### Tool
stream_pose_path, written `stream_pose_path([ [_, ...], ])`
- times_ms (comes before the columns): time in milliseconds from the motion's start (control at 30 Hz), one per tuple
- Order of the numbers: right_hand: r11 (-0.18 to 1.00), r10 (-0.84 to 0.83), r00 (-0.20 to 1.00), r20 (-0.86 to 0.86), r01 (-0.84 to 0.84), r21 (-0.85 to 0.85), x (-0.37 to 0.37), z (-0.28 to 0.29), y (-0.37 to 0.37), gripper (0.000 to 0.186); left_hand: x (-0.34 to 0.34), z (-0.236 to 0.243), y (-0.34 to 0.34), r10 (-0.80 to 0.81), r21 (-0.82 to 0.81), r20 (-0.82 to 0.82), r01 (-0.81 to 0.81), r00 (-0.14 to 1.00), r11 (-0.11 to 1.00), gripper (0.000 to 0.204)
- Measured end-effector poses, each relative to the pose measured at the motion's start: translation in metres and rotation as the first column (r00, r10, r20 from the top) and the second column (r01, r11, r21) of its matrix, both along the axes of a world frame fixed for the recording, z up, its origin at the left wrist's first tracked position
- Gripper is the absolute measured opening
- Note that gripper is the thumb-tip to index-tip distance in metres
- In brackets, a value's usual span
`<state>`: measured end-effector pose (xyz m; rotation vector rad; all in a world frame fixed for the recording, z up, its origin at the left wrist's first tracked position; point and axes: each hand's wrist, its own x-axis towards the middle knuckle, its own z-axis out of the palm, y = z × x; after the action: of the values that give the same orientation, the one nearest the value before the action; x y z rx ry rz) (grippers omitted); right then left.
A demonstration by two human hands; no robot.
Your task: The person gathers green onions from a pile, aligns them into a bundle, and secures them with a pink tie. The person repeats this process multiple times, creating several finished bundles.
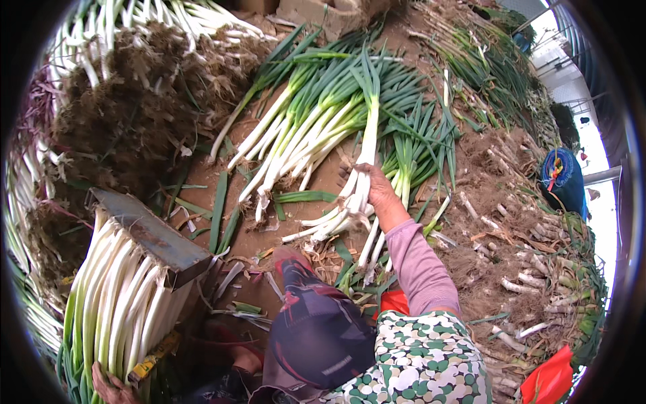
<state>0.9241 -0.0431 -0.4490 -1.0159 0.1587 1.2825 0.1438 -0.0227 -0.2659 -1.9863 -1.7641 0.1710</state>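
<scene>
My right hand (378, 189) is closed around the white stalks of a few long green onions (371, 124), their green leaves pointing away from me. Just left of it, a loose pile of green onions (303, 128) lies on the brown ground. At the lower left, my left hand (113, 386) rests on a thick bundle of green onions (121, 289), partly cut off by the picture's edge. The bundle's root ends press against a grey metal plate (151, 232). A yellow strip (155, 357) crosses the bundle beside my left hand.
A big stack of green onions with matted roots (134, 101) rises at the left. More rooty onions (531, 269) are heaped along the right. My bent knee (319, 323) is in front. A blue roll (562, 178) and red plastic (548, 377) lie at the right.
</scene>
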Motion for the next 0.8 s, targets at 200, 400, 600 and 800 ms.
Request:
stream_pose_path([
  [200, 0.975, 0.110, 0.760, 0.640, -0.206, 0.078, -0.057, 0.098, 0.062, 0.026, 0.021, 0.024, -0.018, -0.116, 0.195, 0.277, 0.062, 0.954, 0.979, 0.038],
  [400, 0.816, 0.013, 0.683, 0.730, -0.429, 0.387, -0.112, 0.241, 0.165, 0.023, 0.025, 0.011, 0.010, -0.153, 0.234, 0.232, 0.097, 0.961, 0.967, 0.037],
  [600, 0.189, 0.522, 0.581, 0.625, -0.793, 0.579, -0.273, 0.395, 0.219, 0.024, 0.024, 0.018, -0.009, -0.163, 0.288, 0.249, 0.087, 0.955, 0.954, 0.032],
  [800, 0.128, 0.459, 0.389, 0.798, -0.918, 0.374, -0.449, 0.463, 0.111, 0.026, 0.023, 0.019, -0.011, -0.199, 0.325, 0.294, 0.099, 0.935, 0.941, 0.028],
])
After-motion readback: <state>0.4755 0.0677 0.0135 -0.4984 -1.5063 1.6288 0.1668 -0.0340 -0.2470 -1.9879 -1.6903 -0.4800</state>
